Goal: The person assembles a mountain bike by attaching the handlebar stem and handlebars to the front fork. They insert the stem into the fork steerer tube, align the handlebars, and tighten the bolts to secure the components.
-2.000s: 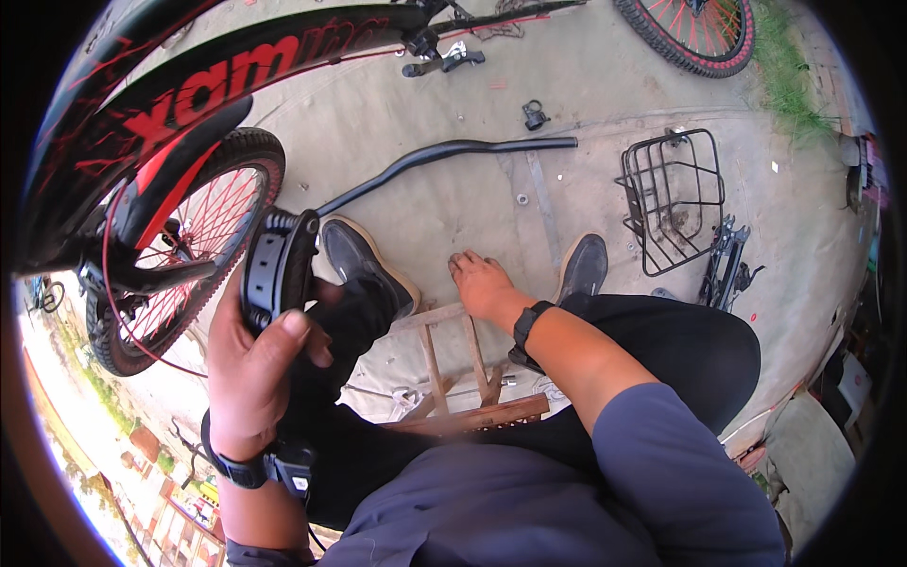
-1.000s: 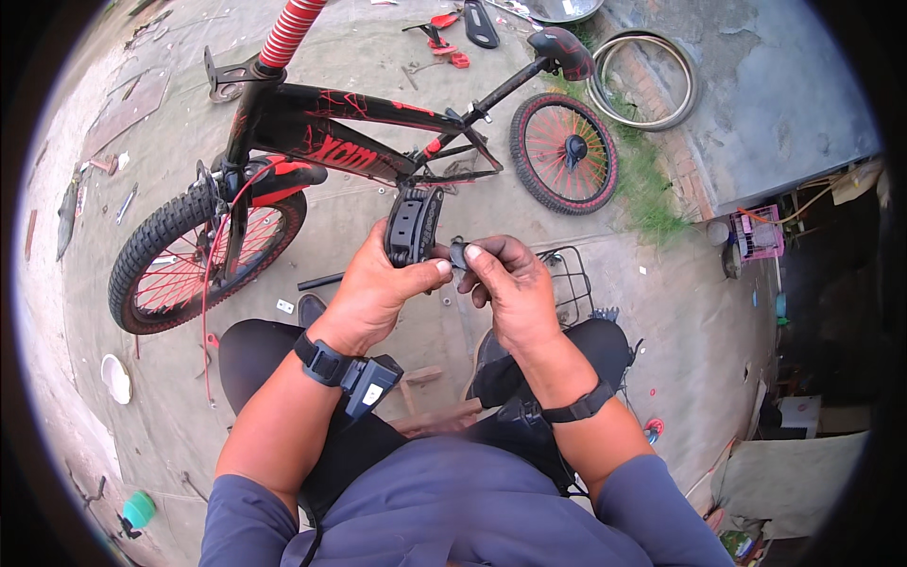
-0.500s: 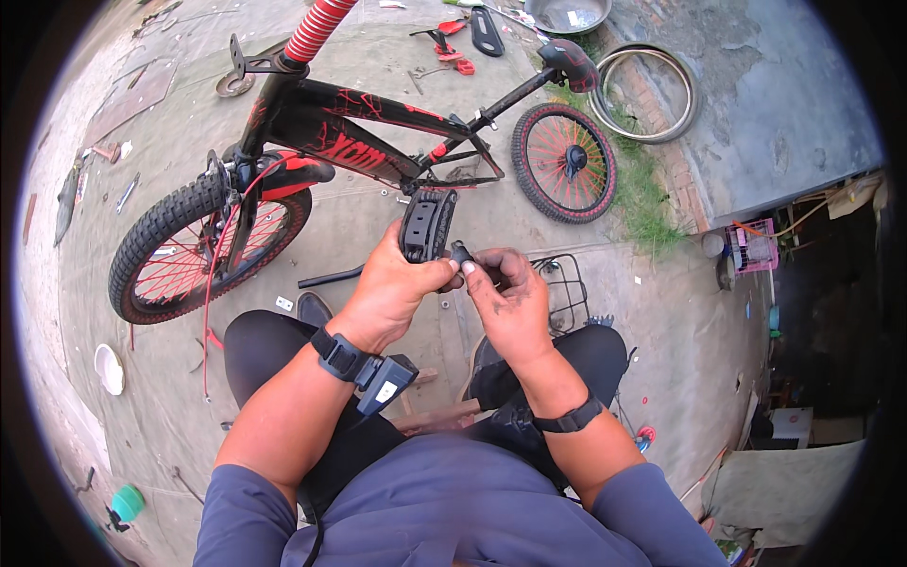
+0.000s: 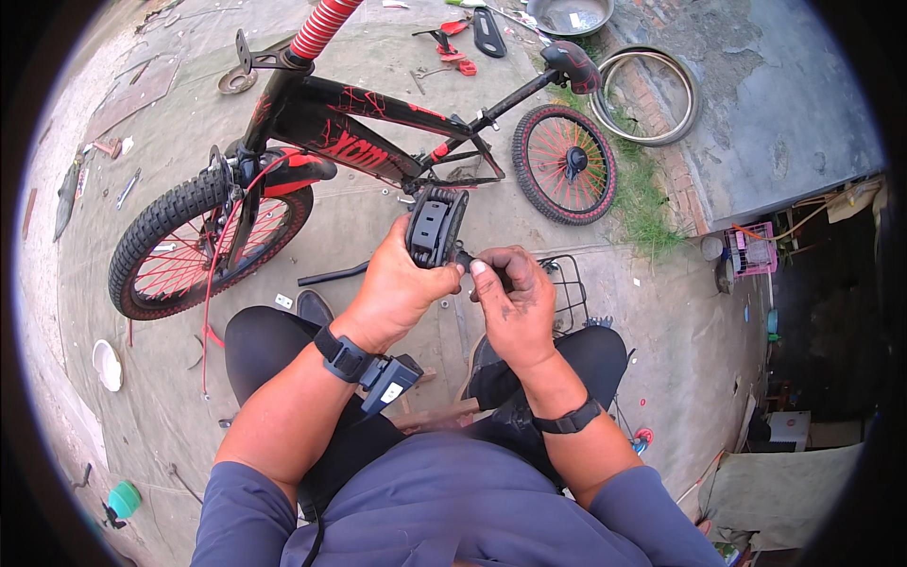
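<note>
My left hand point(image 4: 397, 293) is closed around a black bicycle pedal point(image 4: 432, 230) with small slots along its side, held up in front of my knees. Close beside it, my right hand point(image 4: 515, 295) pinches a short dark stub point(image 4: 463, 255) at the pedal's end between thumb and fingers. Whether the stub is the pedal's axle or a separate piece, I cannot tell. Beyond both hands lies a black and red bicycle frame point(image 4: 373, 156). Its front wheel point(image 4: 213, 241) is fitted in the fork, and another red-spoked wheel point(image 4: 573, 161) lies near the seat.
A black wire basket point(image 4: 564, 288) rests just past my right hand. Loose tyres or rims point(image 4: 694, 94) and a metal basin point(image 4: 570, 17) are at the far right, by a concrete ledge point(image 4: 756, 94). A white bowl point(image 4: 108, 365) and a green container point(image 4: 125, 499) are on the left.
The pedal has turned slightly in my left hand and shifted a little right, showing more of its slotted side. My right hand has moved slightly right, still pinching the stub.
</note>
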Motion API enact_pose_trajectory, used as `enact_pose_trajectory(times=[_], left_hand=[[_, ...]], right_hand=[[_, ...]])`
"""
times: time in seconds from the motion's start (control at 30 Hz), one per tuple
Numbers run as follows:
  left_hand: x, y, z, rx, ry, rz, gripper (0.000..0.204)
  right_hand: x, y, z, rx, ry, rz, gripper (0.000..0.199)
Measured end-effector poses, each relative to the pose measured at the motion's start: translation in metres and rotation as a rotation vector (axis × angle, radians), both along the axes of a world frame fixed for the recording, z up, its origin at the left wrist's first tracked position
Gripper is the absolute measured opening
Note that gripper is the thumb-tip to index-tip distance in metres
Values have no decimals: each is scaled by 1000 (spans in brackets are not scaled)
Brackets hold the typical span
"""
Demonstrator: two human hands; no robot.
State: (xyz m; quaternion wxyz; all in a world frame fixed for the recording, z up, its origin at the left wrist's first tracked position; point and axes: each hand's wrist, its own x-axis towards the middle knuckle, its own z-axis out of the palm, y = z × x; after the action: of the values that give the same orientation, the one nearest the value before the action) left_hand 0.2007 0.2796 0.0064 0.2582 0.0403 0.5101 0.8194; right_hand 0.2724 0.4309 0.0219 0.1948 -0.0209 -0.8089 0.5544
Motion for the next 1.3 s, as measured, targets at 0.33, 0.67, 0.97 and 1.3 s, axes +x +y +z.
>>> enact_pose_trajectory(times=[0.33,0.67,0.97,1.3], left_hand=[[-2,-3,-2,22,4,-4,51],[-3,-1,-3,15,-38,-16,49],[-1,5,-8,-175,98,6,50],[1,8,-2,-167,102,-51,48]], right_hand=[[2,-5,8,-785,-375,-20,16],[2,0,5,-669,-397,-39,18],[0,1,-16,-547,-285,42,17],[3,9,-21,-636,-339,65,14]])
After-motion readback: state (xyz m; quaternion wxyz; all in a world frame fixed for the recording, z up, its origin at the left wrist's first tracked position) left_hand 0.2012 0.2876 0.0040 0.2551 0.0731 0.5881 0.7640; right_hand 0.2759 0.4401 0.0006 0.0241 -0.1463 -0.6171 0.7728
